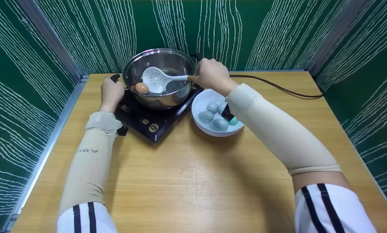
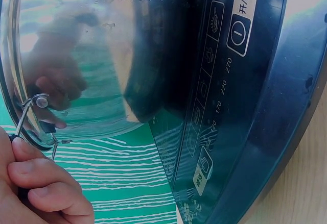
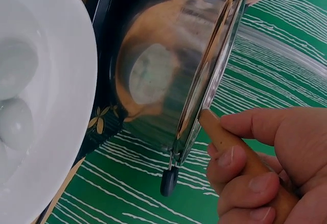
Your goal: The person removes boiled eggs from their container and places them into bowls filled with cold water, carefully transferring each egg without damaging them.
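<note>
My left hand (image 1: 111, 92) grips the black side handle of a steel pot (image 1: 161, 103); its curled fingers show in the left wrist view. With my right hand (image 1: 212, 74) I hold a white slotted skimmer (image 1: 154, 79) by its wooden handle (image 3: 225, 137). The skimmer's perforated head is inside the pot's opening, tilted, above the bottom. A brown egg (image 1: 142, 87) shows at the pot's near left, right beside the skimmer head. Below my right wrist, a white bowl (image 1: 198, 124) holds several pale blue-green eggs (image 1: 220, 124).
The pot stands on a black induction cooker (image 1: 141, 124) at the back left of the wooden table (image 1: 180, 184). A dark cord (image 1: 277, 86) runs along the back right. Green panels with white streaks (image 1: 212, 35) enclose the table at the back and sides.
</note>
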The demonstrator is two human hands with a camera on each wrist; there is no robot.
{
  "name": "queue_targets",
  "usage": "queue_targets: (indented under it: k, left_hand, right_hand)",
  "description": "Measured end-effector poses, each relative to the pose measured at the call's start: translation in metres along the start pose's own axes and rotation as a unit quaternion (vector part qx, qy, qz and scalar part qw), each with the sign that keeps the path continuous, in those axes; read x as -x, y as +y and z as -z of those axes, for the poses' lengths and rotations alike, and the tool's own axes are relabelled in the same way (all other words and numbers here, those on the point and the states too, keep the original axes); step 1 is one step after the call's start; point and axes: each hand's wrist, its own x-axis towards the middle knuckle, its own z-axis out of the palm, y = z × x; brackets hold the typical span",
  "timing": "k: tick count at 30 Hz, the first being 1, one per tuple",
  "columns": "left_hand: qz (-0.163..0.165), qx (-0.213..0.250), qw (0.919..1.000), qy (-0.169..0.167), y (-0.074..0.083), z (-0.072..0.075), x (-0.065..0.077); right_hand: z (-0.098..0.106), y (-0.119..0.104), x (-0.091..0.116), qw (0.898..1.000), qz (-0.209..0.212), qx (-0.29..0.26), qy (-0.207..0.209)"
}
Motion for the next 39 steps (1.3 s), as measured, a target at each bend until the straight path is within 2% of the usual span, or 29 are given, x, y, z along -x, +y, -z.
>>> queue_targets:
  k: [6,12,17,24,26,33,39]
  left_hand:
    - [0.007,-0.005,0.9999,0.006,0.001,-0.001,-0.001]
    - [0.010,-0.009,0.9998,0.014,0.001,-0.002,-0.001]
    - [0.012,0.001,0.9998,0.013,0.001,-0.002,0.000]
    - [-0.009,-0.003,0.9997,0.021,0.000,-0.002,0.000]
    - [-0.004,0.002,0.9998,0.018,0.001,-0.002,0.000]
    - [-0.003,0.004,0.9999,0.012,0.000,-0.003,0.000]
    - [0.013,0.007,0.9999,-0.003,0.000,0.000,-0.001]
  right_hand:
    - [0.000,-0.007,0.002,1.000,0.008,-0.011,-0.021]
    - [0.006,-0.006,0.004,0.996,0.015,-0.066,-0.059]
    - [0.014,0.003,0.002,0.988,0.004,-0.123,-0.095]
    - [0.023,0.020,-0.002,0.972,-0.014,-0.188,-0.139]
    - [0.024,0.024,-0.002,0.968,-0.022,-0.200,-0.149]
    - [0.029,0.034,-0.001,0.960,-0.050,-0.224,-0.160]
    - [0.039,0.044,0.004,0.960,-0.063,-0.232,-0.145]
